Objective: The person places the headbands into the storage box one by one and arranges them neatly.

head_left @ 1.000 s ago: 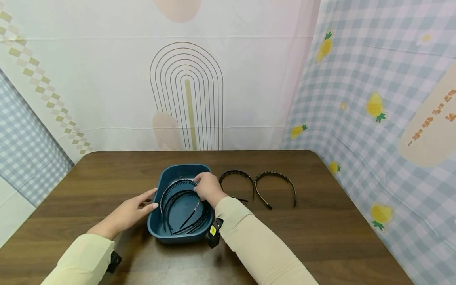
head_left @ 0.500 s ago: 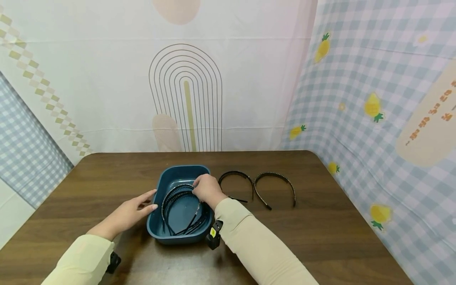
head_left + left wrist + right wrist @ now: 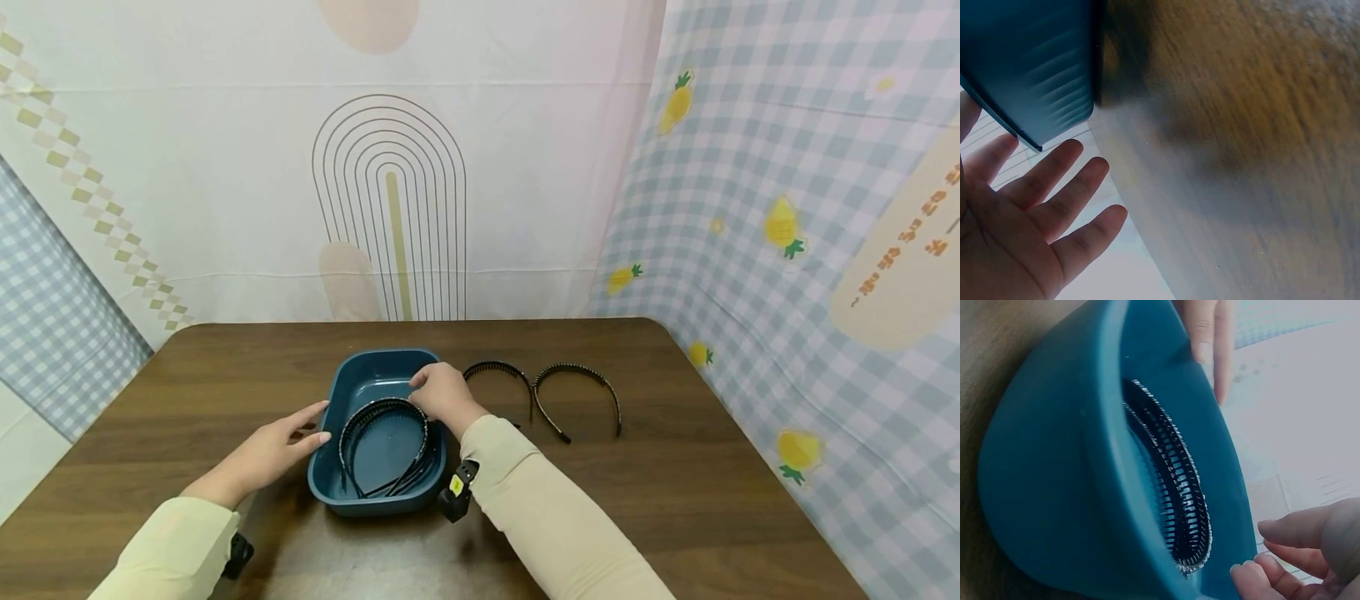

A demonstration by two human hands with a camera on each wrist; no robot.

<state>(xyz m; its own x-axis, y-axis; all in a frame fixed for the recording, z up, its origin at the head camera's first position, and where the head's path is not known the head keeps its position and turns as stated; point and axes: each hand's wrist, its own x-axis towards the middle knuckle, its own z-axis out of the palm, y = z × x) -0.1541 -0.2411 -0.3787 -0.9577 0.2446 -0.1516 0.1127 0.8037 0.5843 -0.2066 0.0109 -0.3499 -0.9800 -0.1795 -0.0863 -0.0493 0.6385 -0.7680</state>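
Observation:
Several dark toothed headbands lie nested in a blue plastic basin on the table. In the right wrist view, the headbands show their comb teeth, and the top one has a glittery edge. My left hand touches the basin's left rim with thumb and fingertips; in the left wrist view its fingers are straight and spread. My right hand hovers over the basin's far right rim. The right wrist view shows that right hand with thumb and fingers apart, holding nothing.
Two more headbands stand out on the brown table right of the basin: a black one, partly hidden by my right hand, and a second one beside it. Patterned cloths hang behind and to the right of the table.
The glittery-edged headband has come down onto the others in the basin, and my right hand has let it go and moved slightly right. The left hand stays at the rim.

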